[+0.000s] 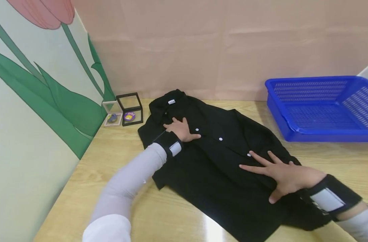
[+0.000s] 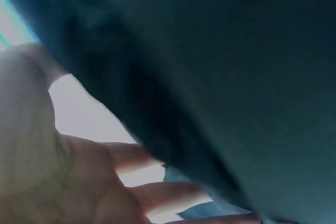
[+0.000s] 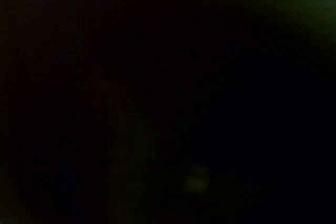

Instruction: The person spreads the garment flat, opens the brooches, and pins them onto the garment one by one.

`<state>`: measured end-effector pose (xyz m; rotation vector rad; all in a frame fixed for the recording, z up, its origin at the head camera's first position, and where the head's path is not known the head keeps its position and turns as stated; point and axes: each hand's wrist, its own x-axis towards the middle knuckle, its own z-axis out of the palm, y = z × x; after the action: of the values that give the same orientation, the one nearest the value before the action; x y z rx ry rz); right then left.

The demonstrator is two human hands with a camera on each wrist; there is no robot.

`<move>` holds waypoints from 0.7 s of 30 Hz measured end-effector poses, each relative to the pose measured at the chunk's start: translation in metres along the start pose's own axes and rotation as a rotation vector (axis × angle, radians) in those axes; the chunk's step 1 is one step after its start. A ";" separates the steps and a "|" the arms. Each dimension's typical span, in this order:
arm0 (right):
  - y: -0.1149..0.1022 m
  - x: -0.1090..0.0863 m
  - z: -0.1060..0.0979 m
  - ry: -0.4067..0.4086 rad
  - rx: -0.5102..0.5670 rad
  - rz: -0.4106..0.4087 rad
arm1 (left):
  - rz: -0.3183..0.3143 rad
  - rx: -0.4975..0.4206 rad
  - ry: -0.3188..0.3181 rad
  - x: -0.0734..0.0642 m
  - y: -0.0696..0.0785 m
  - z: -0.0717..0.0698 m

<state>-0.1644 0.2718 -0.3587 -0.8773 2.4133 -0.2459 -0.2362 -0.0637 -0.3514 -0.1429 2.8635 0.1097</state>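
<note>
A black button-up shirt [image 1: 202,168] with white buttons lies spread at a slant on the wooden table, its collar [image 1: 164,101] towards the back wall. My left hand [image 1: 179,130] rests on the upper front of the shirt near the collar, fingers spread. Lower down, beside the row of buttons, my right hand [image 1: 288,175] lies on the cloth with fingers splayed wide. In the left wrist view the left hand [image 2: 89,182] shows straight fingers against dark cloth [image 2: 236,77]. The right wrist view is almost wholly dark.
A blue plastic basket [image 1: 288,132] stands at the back right. Two small display frames [image 1: 132,123], each with a round item inside, stand open at the back left. A wall with painted tulips [image 1: 78,57] borders the left side of the table [image 1: 111,161].
</note>
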 end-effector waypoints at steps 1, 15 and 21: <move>0.001 0.001 0.004 -0.013 0.027 -0.001 | -0.003 0.008 -0.030 0.002 0.001 0.002; -0.056 0.001 0.023 0.064 -0.150 0.093 | 0.095 0.116 -0.124 0.021 0.016 -0.014; -0.088 0.007 0.034 0.119 -0.320 0.129 | 0.161 0.107 -0.097 0.050 0.016 -0.006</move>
<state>-0.1021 0.2004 -0.3596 -0.8580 2.6535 0.1461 -0.2879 -0.0531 -0.3580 0.1119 2.7719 -0.0057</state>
